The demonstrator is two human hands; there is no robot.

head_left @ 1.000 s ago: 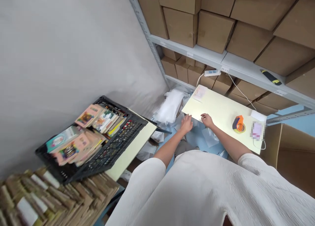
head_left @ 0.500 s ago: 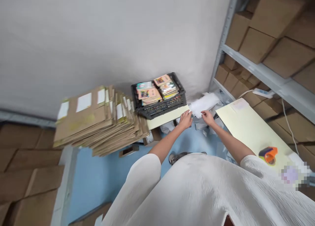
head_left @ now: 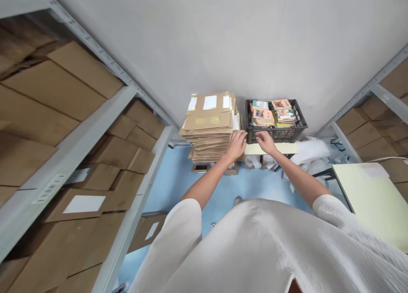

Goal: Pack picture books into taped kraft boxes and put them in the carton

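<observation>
black crate (head_left: 280,135): piled booklets (head_left: 263,117) | right hand (head_left: 265,142): empty, in front

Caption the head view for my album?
Left hand and right hand before a cardboard stack and a crate of books.

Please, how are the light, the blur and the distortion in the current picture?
Head view: soft light, grey wall fairly even, upper-left boxes dimmer; same view: covers in the black crate too soft to read, left hand and right hand clearer; same view: left shelf slanting strongly, probably a wide-angle effect.
</observation>
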